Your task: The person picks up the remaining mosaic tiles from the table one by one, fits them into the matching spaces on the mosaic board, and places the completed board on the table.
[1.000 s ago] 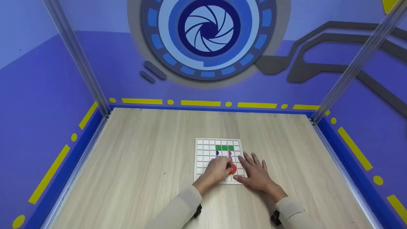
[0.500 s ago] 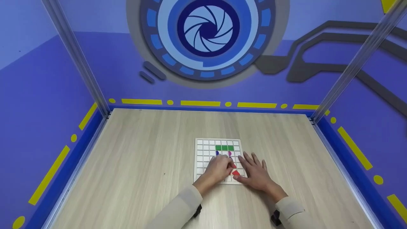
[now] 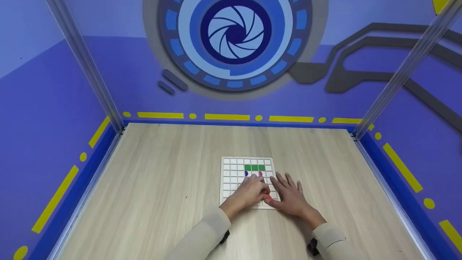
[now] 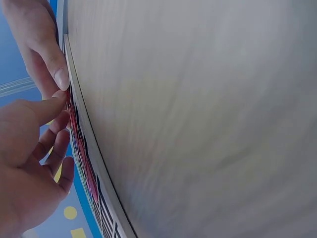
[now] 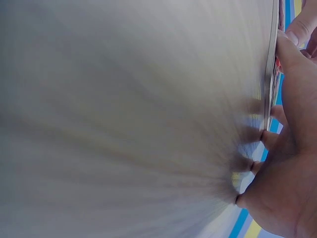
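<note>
A white square board (image 3: 231, 173) with a dark grid lies flat on the table. Green cells (image 3: 255, 168) form a short bar in its upper part, with a dark blue half-round shape (image 3: 246, 173) and a pink one (image 3: 260, 173) below. My left hand (image 3: 247, 192) reaches over the board's lower right and pinches a small red piece (image 3: 267, 197), mostly hidden by the fingers. My right hand (image 3: 290, 195) rests with spread, straight fingers along the board's right edge, its thumb beside the red piece. Both thumbs nearly meet in the left wrist view.
The wooden table (image 3: 162, 180) extends around the board on every side. Blue printed panels (image 3: 119, 79) enclose the back and both sides, with metal posts (image 3: 86, 68) at the rear corners.
The red shape went from a larger rounded patch to two separate parts, then a small bit by the thumbs. My left fingers shifted slightly right and down; the right hand stayed put.
</note>
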A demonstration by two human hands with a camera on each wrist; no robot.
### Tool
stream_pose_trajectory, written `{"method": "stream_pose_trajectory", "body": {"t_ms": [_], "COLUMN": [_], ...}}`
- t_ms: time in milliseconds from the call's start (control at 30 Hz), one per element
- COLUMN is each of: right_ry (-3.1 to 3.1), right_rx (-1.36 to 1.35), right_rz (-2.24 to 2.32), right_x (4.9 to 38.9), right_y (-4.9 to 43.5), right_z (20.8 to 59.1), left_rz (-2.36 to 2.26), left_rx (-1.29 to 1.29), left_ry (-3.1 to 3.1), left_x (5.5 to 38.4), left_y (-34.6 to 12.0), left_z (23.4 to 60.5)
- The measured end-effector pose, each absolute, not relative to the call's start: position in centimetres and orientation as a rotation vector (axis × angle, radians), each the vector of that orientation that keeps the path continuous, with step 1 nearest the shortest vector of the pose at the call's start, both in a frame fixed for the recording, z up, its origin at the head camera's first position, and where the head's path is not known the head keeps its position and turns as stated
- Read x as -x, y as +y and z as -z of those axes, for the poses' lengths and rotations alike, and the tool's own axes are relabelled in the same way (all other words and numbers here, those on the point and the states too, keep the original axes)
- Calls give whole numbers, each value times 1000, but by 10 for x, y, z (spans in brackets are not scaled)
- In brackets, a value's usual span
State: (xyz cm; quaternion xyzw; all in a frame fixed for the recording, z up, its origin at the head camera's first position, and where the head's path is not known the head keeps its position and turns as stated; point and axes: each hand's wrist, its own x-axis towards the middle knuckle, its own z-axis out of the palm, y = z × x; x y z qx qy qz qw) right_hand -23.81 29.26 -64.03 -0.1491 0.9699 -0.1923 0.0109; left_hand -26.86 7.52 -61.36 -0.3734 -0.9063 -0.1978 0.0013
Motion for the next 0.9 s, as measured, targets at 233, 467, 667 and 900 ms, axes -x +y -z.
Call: {"method": "stream_pose_trajectory", "body": {"t_ms": [233,467,667,900], "right_ry": [3009,3004,2999,3000], "right_rx": [457,447,441,448], "right_rz": [595,608,608,616], "right_x": [239,240,240,239], "right_y": [293,293,293,293], "right_z": [640,641,640,640], "left_rz": [611,598,605,588], "left_rx": [1097,970,941,983], "left_ry": [-2832,-2844,-2862,-2847], "left_x": [271,269,269,268], "left_y": [76,78,77,76], "left_z": [615,618,617,618]}}
